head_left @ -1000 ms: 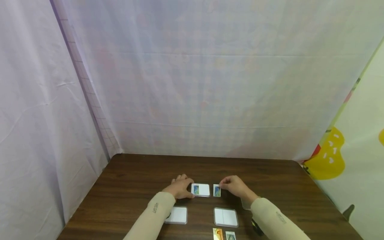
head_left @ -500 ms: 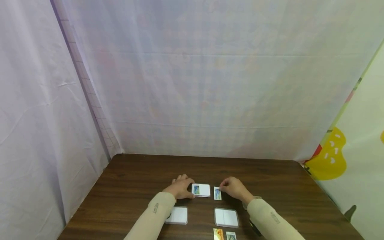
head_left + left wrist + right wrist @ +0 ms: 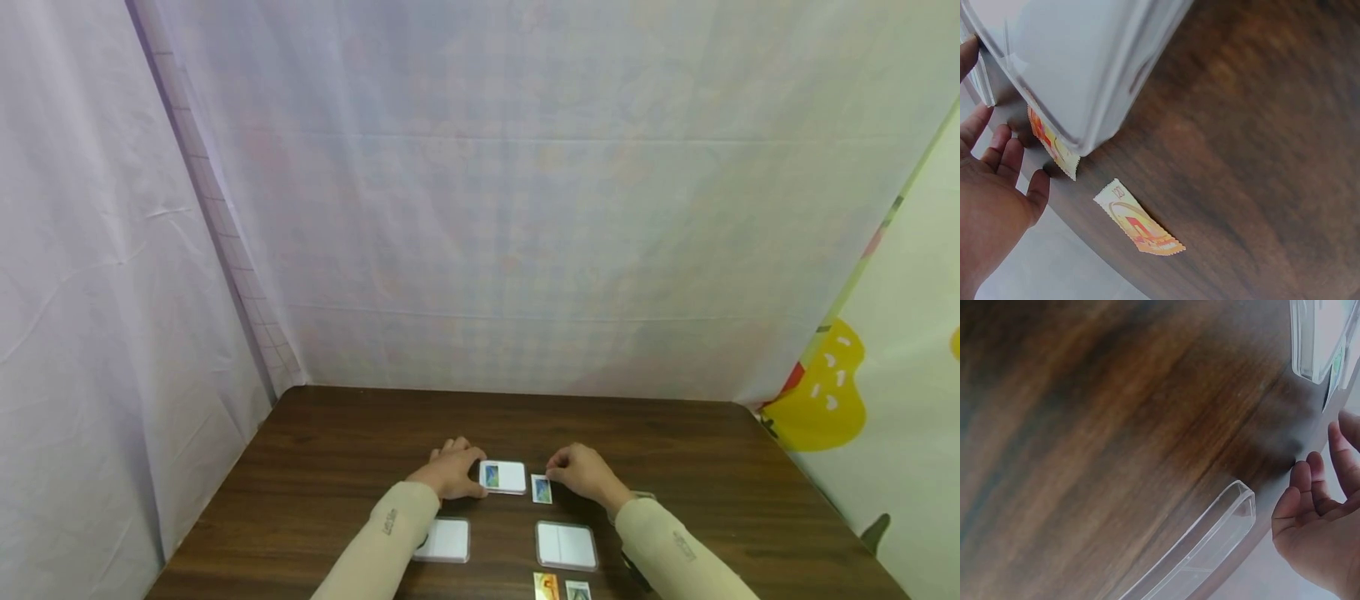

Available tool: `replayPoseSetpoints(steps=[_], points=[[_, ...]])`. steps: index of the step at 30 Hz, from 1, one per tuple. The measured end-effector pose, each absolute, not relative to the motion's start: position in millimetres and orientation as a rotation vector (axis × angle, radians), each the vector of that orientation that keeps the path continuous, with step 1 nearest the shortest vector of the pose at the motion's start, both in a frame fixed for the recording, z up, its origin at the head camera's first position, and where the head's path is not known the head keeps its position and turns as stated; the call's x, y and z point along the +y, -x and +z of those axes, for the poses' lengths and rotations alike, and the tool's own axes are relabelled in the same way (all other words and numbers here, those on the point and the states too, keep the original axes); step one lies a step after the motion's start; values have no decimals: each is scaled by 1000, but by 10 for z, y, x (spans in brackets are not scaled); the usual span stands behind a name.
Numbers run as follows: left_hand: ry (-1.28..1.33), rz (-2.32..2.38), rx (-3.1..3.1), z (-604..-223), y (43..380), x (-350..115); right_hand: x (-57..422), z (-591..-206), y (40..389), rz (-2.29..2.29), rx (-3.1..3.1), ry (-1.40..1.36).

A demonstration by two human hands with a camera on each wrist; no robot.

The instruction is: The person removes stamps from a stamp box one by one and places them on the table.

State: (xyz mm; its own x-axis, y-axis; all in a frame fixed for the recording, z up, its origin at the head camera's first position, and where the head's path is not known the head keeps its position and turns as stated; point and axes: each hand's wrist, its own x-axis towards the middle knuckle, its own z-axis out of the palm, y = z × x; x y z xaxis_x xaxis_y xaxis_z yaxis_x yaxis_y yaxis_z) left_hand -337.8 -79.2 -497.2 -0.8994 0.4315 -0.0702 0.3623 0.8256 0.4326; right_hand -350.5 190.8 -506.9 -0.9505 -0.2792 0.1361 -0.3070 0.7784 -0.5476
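Observation:
My left hand [image 3: 450, 471] holds the left end of a small white stamp case [image 3: 513, 477], thumb and forefinger at its near and far corners. On the left half of that case lies a blue-green stamp [image 3: 491, 476]. Just right of it, a second blue-green stamp [image 3: 542, 489] with a white border is pinched at its upper right edge by my right hand [image 3: 588, 473]. In the left wrist view my left hand [image 3: 997, 200] has its other fingers spread. The right wrist view shows my right hand [image 3: 1322, 525] with its lower fingers bent.
Nearer on the brown table [image 3: 337, 500] lie two clear-framed white cases, a left one [image 3: 448, 540] and a right one [image 3: 573, 546]. An orange stamp [image 3: 546, 586] and a greyish stamp [image 3: 577, 591] lie at the front. Beneath my right wrist is a clear plastic lid [image 3: 1210, 550].
My right hand has drawn the pinched stamp slightly nearer, from level with the white case to a little below it. The left hand and the case have stayed in place.

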Motion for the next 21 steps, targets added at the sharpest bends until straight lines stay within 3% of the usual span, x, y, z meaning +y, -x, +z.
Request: replayPoseSetpoints(steps=[21], points=[[-625, 623, 2853, -4971, 3372, -792, 1805, -5019, 3526, 920, -2873, -561]])
